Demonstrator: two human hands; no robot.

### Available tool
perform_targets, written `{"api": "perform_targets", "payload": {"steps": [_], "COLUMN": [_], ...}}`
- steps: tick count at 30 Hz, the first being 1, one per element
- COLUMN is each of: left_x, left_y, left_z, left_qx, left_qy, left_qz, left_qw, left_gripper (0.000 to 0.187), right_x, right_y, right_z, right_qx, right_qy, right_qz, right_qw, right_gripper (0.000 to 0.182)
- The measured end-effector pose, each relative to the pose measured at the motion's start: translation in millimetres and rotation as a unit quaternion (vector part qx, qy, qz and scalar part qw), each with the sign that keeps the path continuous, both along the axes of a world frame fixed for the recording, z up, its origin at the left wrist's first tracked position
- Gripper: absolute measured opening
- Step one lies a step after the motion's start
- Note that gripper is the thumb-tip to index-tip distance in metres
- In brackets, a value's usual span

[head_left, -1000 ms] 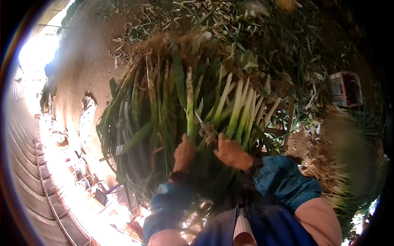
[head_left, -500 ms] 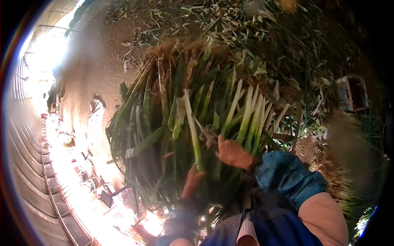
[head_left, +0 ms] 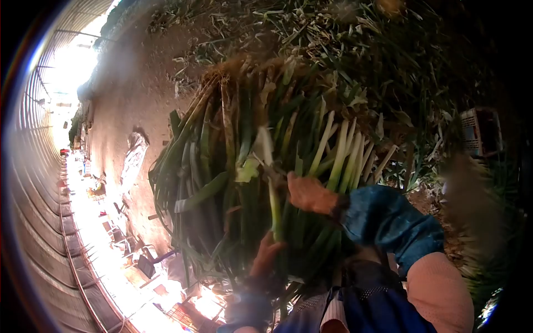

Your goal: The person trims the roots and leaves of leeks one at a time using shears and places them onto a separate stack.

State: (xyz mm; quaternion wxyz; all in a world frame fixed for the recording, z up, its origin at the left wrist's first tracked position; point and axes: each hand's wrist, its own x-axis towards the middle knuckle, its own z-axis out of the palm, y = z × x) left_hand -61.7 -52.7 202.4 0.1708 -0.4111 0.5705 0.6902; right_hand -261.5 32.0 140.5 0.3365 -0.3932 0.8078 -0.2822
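Observation:
A long green onion point(head_left: 274, 208) with a pale stem stands out in front of a big pile of unpeeled green onions point(head_left: 211, 150). My left hand point(head_left: 267, 253) is closed around its lower green part. Beside the upper stem is my right hand point(head_left: 312, 194), fingers curled together, with a thin greyish piece point(head_left: 271, 169) crossing the stem at its fingertips; I cannot tell what that piece is. A loose pale green leaf point(head_left: 247, 170) hangs to the left of the stem. Several cleaned green onions point(head_left: 340, 155) with white stems lie right of my right hand.
Leaf scraps point(head_left: 355, 44) cover the ground beyond the pile. A plastic crate point(head_left: 481, 132) stands at the far right. Bare soil point(head_left: 119, 105) runs along the left, with a shiny plastic-looking bundle point(head_left: 133, 155) on it. The ribbed greenhouse wall point(head_left: 33, 222) curves at the left edge.
My right hand has moved slightly left to the stem, and my left hand has dropped a little with the green onion. The pale leaf beside the stem has spread outward.

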Motion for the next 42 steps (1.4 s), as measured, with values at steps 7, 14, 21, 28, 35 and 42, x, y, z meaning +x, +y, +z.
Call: {"api": "perform_targets", "payload": {"steps": [7,14,21,28,35,42], "left_x": [-35,-74,-102,-49,-49,-79], "left_y": [21,-128,-138,-176,-155,-98], "left_z": [-57,-112,-81,-107,-22,50], "left_qx": [-0.215,-0.502,-0.698,-0.542,-0.517,-0.204], "left_qy": [0.042,0.109,-0.128,-0.059,0.133,-0.055], "left_qz": [-0.312,-0.148,-0.139,-0.230,-0.346,-0.066], "left_qw": [0.925,0.845,0.691,0.806,0.771,0.975], "left_gripper": [0.049,0.027,0.014,0.029,0.034,0.034], "right_x": [-1,-4,20,24,41,56], "right_y": [74,101,100,82,63,50], "right_z": [9,-26,-6,19,53,61], "right_qx": [0.065,0.078,0.055,0.042,-0.017,0.006], "right_qy": [-0.045,0.030,-0.017,-0.058,-0.045,-0.088], "right_qz": [-0.030,-0.063,-0.064,-0.053,-0.002,0.037], "right_qw": [0.996,0.994,0.996,0.996,0.999,0.995], "right_gripper": [0.049,0.061,0.055,0.057,0.071,0.066]}}
